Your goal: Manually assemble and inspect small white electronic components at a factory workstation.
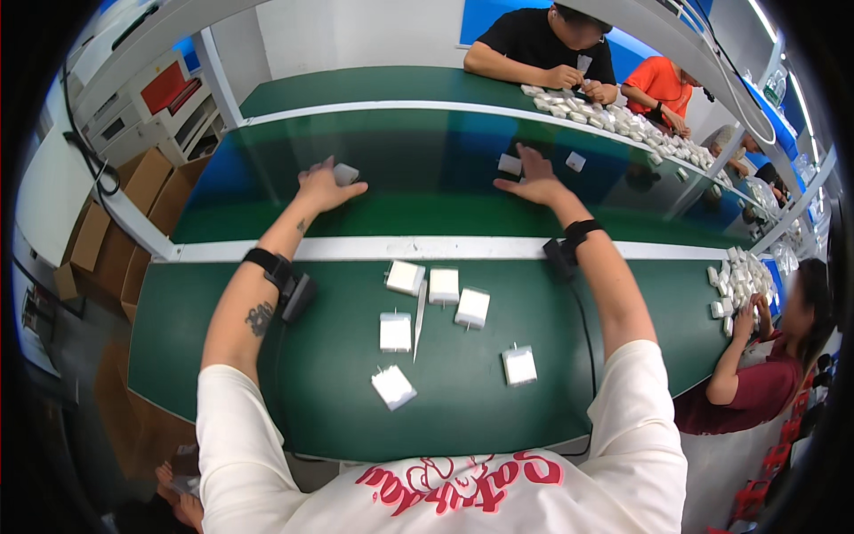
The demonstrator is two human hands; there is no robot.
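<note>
Both my arms reach over a white rail to the dark, shiny middle strip. My left hand [324,187] has its thumb and fingers apart beside a small white plug adapter [346,174]. In the same way, my right hand [539,181] is spread, with another white plug adapter [510,165] between its thumb and fingers. Whether either hand touches its adapter I cannot tell. A further adapter [576,161] lies to the right of my right hand. Nearer me on the green table lie several white adapters [395,332], some with thin metal pins showing, around a slim pointed tool like tweezers [419,322].
The white rail [356,249] divides the green table [329,392] from the strip. Piles of white adapters [614,120] lie at the far right before co-workers [543,49]. Another co-worker [756,374] sits at right by a second pile [738,283]. Cardboard boxes [107,236] stand left.
</note>
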